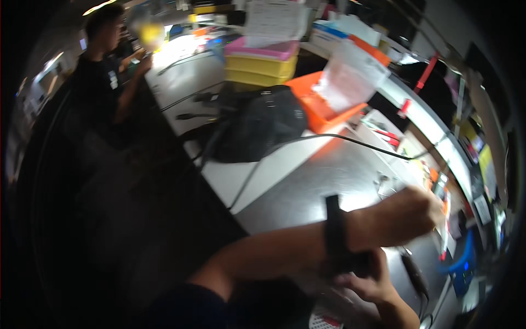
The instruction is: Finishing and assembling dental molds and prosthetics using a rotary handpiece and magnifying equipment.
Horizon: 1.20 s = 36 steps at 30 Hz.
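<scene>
My left forearm reaches across the lower middle, with a black wrist strap wrapped round its wrist. A loose end of the strap sticks up above the arm. Beyond the strap my left hand is closed in a fist, slightly blurred, with nothing seen in it. From below, my right hand comes up to the underside of the same wrist, its thumb and fingers closed on the dark lower part of the strap. The strap's fastening is hidden between the wrist and those fingers.
A metal-topped bench holds a black bag, an orange bin with papers and stacked yellow bins. A black cable crosses it. A dark-handled tool lies at right. Another person works at far left.
</scene>
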Available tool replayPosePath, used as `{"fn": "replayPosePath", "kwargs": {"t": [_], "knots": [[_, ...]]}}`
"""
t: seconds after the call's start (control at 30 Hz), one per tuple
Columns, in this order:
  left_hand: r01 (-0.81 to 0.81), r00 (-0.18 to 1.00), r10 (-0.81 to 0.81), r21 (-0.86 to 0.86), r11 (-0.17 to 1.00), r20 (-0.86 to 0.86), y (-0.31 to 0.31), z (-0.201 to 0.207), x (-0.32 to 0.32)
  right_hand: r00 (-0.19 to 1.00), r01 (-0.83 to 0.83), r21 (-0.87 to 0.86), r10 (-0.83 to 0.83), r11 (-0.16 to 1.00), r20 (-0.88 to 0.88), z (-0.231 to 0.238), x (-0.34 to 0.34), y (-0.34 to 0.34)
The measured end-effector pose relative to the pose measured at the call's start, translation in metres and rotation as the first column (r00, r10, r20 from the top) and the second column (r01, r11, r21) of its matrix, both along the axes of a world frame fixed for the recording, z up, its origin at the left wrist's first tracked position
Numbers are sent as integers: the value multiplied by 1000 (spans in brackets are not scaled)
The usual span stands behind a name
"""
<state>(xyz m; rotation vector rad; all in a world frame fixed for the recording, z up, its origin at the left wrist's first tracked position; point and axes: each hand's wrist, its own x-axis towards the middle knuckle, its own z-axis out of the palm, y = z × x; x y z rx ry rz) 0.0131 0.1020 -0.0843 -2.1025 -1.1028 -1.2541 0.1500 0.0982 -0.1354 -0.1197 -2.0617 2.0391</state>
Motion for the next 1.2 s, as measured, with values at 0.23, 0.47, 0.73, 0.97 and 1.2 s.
{"fn": "replayPosePath", "kwargs": {"t": [0.23, 0.47, 0.73, 0.97, 1.2], "knots": [[-36, 992, 39, 28, 999, -121, -3, 3, -27, 995, 95, -197, -85, 976, 58, 17, -21, -12], [177, 982, -182, 117, 977, 40, 17, 19, -40, 993, 111, -169, -118, 979, -27, 21, -38, -3], [446, 872, -463, 130, 886, 160, 6, 41, -18, 999, -6, -200, -4, 980, -47, -1, -29, 18], [475, 853, -473, 51, 879, 220, 27, 11, 9, 991, 32, -80, -21, 996, 134, 10, 9, 21], [864, 410, 3, -390, 318, 912, 37, -55, 48, 931, 246, 698, -365, 672, 24, 29, 100, 76]]}}
